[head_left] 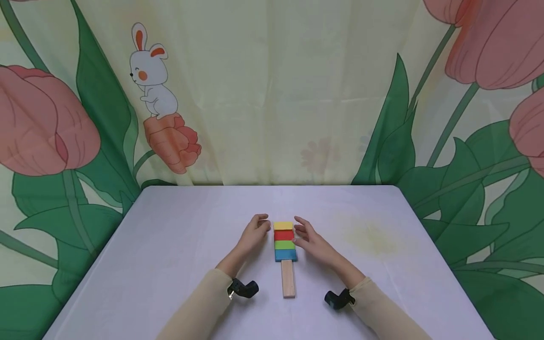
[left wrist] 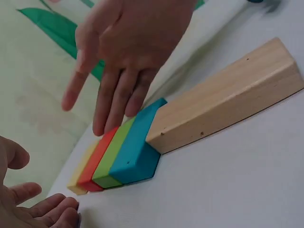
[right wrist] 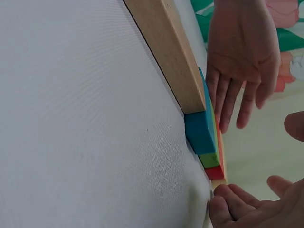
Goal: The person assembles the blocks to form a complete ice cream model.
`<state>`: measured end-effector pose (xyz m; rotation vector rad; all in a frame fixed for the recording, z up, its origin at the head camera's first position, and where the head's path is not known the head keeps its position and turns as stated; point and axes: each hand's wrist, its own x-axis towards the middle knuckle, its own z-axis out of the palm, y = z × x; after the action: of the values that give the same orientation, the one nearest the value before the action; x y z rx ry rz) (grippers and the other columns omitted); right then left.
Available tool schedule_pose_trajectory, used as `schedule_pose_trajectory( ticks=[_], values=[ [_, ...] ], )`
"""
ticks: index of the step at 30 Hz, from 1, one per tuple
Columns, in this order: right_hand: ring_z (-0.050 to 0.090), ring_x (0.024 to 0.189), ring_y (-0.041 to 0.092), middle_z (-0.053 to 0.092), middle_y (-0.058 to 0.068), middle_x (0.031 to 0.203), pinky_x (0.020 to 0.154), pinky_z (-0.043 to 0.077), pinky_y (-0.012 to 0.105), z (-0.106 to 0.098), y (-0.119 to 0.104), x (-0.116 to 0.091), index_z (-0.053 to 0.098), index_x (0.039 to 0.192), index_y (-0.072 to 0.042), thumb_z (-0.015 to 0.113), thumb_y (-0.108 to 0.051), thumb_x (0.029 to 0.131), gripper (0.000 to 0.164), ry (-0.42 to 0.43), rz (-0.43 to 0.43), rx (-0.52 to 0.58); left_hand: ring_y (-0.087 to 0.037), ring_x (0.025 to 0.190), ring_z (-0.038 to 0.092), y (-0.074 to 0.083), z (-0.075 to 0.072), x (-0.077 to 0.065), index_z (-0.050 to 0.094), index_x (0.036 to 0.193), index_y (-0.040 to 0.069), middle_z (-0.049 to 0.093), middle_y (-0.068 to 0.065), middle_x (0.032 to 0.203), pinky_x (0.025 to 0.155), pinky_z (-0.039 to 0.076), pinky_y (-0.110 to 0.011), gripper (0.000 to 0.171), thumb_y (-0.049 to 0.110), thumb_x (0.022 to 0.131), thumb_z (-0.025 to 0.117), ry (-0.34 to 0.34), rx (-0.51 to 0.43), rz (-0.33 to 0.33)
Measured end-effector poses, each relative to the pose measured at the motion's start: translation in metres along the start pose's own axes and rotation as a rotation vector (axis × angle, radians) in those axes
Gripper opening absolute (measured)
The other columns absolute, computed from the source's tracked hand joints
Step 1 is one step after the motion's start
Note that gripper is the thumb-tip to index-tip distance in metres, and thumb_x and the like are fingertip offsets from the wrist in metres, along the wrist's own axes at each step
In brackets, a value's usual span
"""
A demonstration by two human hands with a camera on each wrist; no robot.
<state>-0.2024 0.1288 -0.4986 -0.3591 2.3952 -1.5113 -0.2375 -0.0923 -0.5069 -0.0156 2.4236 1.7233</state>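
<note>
A row of coloured wooden blocks lies on the table, joined end to side: yellow block point(head_left: 283, 225) farthest, then red block point(head_left: 284, 235), green block point(head_left: 284, 244) and blue block point(head_left: 285, 255). From the blue one a long plain wooden block point(head_left: 288, 279) runs toward the person. Just left of the row is my left hand point(head_left: 254, 234), its fingers loosely extended and holding nothing. On the other side, my right hand point(head_left: 313, 241) has its fingers spread beside the red and green blocks. Whether its fingertips touch them I cannot tell.
A white cloth covers the table point(head_left: 178, 274), with a yellowish stain on its right. Behind it hangs a curtain point(head_left: 272, 94) printed with tulips and a rabbit. Each wrist wears a small black camera point(head_left: 245, 288).
</note>
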Motion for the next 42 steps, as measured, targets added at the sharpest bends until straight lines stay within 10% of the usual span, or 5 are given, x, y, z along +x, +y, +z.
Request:
schedule_pose_trajectory(
  ticks=[23, 42],
  values=[
    [0.035, 0.152, 0.039, 0.031, 0.021, 0.166, 0.12, 0.033, 0.063, -0.001, 0.003, 0.01, 0.018, 0.165, -0.012, 0.051, -0.007, 0.094, 0.079, -0.05, 0.069, 0.145, -0.033, 0.142, 0.049, 0.001, 0.009, -0.017, 0.049, 0.148, 0.007, 0.053, -0.015, 0.151, 0.116, 0.044, -0.051, 0.045, 0.025, 0.107, 0.053, -0.062, -0.019, 0.03],
    [0.039, 0.151, 0.036, 0.041, 0.014, 0.162, 0.119, 0.036, 0.061, 0.003, -0.002, -0.009, 0.036, 0.16, -0.015, 0.057, -0.013, 0.099, 0.064, -0.026, 0.025, -0.061, -0.034, 0.144, 0.047, 0.001, 0.003, -0.038, 0.046, 0.15, 0.009, 0.05, -0.014, 0.155, 0.116, 0.044, -0.052, 0.046, 0.026, 0.107, 0.053, -0.078, 0.065, 0.084]
  ],
)
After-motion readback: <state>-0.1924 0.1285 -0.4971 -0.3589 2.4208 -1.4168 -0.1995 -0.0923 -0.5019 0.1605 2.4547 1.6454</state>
